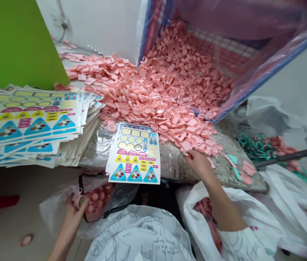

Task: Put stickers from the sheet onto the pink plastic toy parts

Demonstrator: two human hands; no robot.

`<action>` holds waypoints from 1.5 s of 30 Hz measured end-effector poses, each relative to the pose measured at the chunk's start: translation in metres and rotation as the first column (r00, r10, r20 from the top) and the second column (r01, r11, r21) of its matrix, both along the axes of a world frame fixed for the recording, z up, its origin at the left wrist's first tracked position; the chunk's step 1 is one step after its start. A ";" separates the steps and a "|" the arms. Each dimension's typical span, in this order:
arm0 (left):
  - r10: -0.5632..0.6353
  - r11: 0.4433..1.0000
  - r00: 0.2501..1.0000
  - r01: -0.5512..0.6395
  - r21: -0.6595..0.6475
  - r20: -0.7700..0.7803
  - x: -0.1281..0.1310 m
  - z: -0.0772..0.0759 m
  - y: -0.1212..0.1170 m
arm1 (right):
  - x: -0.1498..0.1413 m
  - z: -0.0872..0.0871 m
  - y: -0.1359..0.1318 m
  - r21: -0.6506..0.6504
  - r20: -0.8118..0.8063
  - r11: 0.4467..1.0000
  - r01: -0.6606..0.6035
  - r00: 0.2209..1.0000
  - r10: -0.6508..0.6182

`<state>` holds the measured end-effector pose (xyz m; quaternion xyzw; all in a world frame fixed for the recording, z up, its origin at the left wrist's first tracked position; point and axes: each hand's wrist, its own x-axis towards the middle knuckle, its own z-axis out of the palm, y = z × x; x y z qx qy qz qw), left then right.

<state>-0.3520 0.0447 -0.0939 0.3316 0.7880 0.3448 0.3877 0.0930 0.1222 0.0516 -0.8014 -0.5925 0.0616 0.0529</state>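
Pieces of pink plastic, far too many to count, spread from one tilted, blue-edged crate across a worn surface before a seated person's two hands. Below the surface's front edge, the left hand grasps one round pink piece with a grey middle between thumb and fingers, beside one dark-rimmed container of more round pink pieces, a heap beyond counting. The right hand reaches to the near edge of the pile, one small red spot at its fingertips; whether it has closed on anything cannot be told. Between the hands, one small stack of sticker sheets juts over the edge, its top sheet printed with three blue triangles, three yellow triangles and six circles in two rows. One far thicker stack of printed sheets, uncountable, stands at left before one green panel. At right lie two teal pieces and two flat pink pieces; one white sack with pink contents sits below. One pink disc rests on the floor.
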 end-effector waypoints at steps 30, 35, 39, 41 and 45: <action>-0.329 0.944 0.835 0.286 0.163 0.442 0.100 0.119 0.027 | 0.013 -0.005 0.060 0.018 -0.840 0.999 -0.031 0.541 0.032; -0.400 0.916 0.733 0.313 0.249 0.550 0.127 0.138 0.041 | -0.018 0.022 0.051 -0.095 -0.993 0.983 -0.155 0.088 -0.082; -0.277 0.960 0.474 0.181 0.215 0.836 0.157 0.146 0.042 | -0.073 0.017 0.024 -0.023 -0.998 0.994 -0.108 -0.050 -0.028; -0.244 0.970 0.323 0.103 0.222 0.914 0.171 0.145 0.042 | -0.104 0.006 0.004 0.029 -0.999 0.998 -0.048 -0.021 0.028; -0.192 0.973 0.259 -0.072 0.217 0.947 0.182 0.140 0.044 | -0.149 -0.020 -0.028 0.104 -0.989 0.992 -0.070 0.094 0.111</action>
